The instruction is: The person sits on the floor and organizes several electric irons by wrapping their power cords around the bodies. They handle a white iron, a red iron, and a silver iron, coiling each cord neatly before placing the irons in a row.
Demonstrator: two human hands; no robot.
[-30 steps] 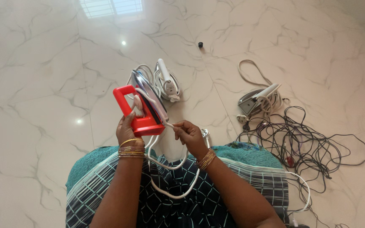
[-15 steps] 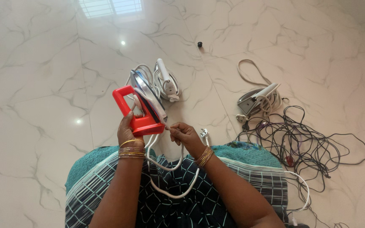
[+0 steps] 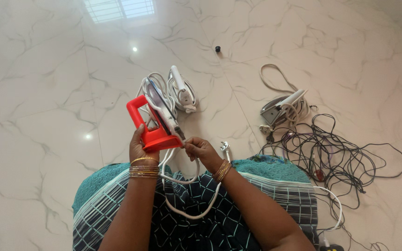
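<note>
The left hand (image 3: 138, 148) clasps a red iron (image 3: 157, 118), likely heavy, at its base; the right hand (image 3: 200, 149) pinches its limp white cord (image 3: 189, 179).

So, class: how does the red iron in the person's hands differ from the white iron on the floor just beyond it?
The red iron is held up off the floor in the left hand; the white iron lies on the tiles. The red iron's cord hangs loose, pinched by the right hand; the white iron's is coiled around it. Both have white cords.

Glossy red plastic iron (image 3: 152, 122), shiny metal soleplate (image 3: 160, 103), polished marble floor (image 3: 38, 93).
</note>
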